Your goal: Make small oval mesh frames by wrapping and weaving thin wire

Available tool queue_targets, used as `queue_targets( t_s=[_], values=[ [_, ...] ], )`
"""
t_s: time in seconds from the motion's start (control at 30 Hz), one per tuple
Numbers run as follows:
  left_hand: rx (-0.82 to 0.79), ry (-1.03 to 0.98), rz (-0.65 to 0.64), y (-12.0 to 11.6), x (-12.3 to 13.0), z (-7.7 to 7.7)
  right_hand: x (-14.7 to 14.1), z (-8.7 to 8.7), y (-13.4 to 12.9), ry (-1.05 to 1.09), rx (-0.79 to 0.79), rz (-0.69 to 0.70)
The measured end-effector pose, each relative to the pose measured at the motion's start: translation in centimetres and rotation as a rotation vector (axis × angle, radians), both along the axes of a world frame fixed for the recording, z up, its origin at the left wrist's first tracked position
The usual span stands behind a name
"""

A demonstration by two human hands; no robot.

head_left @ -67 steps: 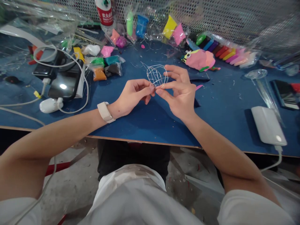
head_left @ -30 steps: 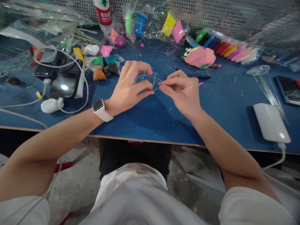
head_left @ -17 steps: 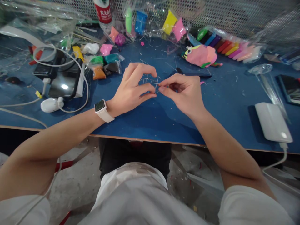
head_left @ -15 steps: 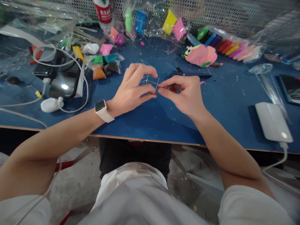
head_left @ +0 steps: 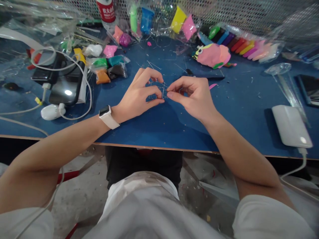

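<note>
A small frame of thin silvery wire [head_left: 163, 89] is held above the blue table [head_left: 159, 129]. My left hand [head_left: 142, 91] curls its fingers around the frame's left side, with the thumb and fingertips at its edges. At the right side, my right hand [head_left: 193, 94] has thumb and index finger pinched close together at the wire. Its other fingers are curled in. Fine loose wires [head_left: 154, 65] lie on the table just beyond my hands. Behind my right hand is a dark-handled tool [head_left: 214, 78], partly hidden.
A pink clay figure [head_left: 213, 55] lies behind my right hand, near a row of coloured clay packs [head_left: 240, 45]. More clay packs [head_left: 102, 75], a black power bank [head_left: 66, 91] and cables are at left. A white power bank [head_left: 291, 126] is at right.
The view has shifted slightly. The wire frame has turned a little between my hands, and my right fingertips have moved slightly off its near upright wire.
</note>
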State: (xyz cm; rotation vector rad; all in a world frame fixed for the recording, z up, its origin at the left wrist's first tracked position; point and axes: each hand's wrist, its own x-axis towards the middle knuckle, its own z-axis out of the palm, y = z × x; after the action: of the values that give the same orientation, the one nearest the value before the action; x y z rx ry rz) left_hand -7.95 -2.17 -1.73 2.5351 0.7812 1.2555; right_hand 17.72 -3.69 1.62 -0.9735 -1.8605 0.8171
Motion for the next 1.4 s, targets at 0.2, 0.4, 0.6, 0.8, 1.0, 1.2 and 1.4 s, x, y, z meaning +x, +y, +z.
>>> queue_targets(
  t_s=[0.2,0.4,0.6,0.8,1.0,1.2,1.4],
  values=[
    [-0.195,-0.059,0.048,-1.4,0.4,1.4,-0.4,-0.4,-0.1,0.039,0.026,0.020],
    [-0.101,-0.069,0.011,-0.5,0.1,0.5,-0.3,-1.3,0.6,0.146,-0.097,0.053],
    [-0.228,-0.109,0.042,-0.6,0.2,0.4,-0.5,-2.7,1.3,0.255,-0.200,0.091],
    [-0.150,-0.007,0.082,-1.1,0.3,0.4,-0.4,-2.4,1.4,0.174,-0.193,0.104],
    [-0.031,0.165,0.172,-0.4,0.0,-0.6,-0.4,-2.8,1.8,0.137,-0.169,0.118],
    [-0.058,0.168,0.174,-0.6,-0.1,0.0,-0.6,-3.4,2.0,0.184,-0.169,0.187],
    [-0.156,0.170,0.239,-1.6,0.5,0.7,-0.6,-3.6,2.2,0.187,-0.187,0.179]
  ],
)
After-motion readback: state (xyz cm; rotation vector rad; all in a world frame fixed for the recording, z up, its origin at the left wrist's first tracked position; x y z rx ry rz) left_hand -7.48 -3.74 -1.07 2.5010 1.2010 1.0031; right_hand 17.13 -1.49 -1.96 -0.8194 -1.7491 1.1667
